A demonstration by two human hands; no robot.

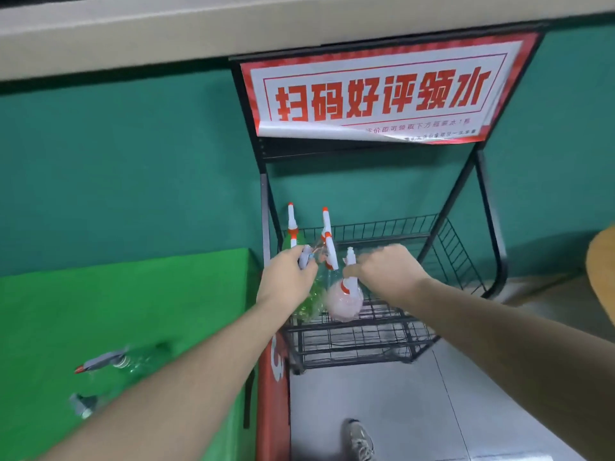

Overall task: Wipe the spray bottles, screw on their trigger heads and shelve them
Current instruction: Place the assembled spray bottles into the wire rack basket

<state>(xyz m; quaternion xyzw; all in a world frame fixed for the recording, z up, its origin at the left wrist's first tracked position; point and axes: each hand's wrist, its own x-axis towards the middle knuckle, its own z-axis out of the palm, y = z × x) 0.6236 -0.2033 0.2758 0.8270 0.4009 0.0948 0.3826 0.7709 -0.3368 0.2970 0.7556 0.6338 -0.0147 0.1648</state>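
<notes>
While our left hand [289,272] grips the green bottle's [311,302] trigger head and our right hand [386,266] pinches the pink bottle's [342,302] head, we should seat both upright on the wire rack [366,331], beside the bottles behind.

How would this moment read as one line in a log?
stage: shelving | left hand: grips green spray bottle | right hand: grips pink spray bottle | place: wire rack

Bare forearms, no sleeves; one grey, patterned lace-up sneaker [361,440] on a foot.
</notes>
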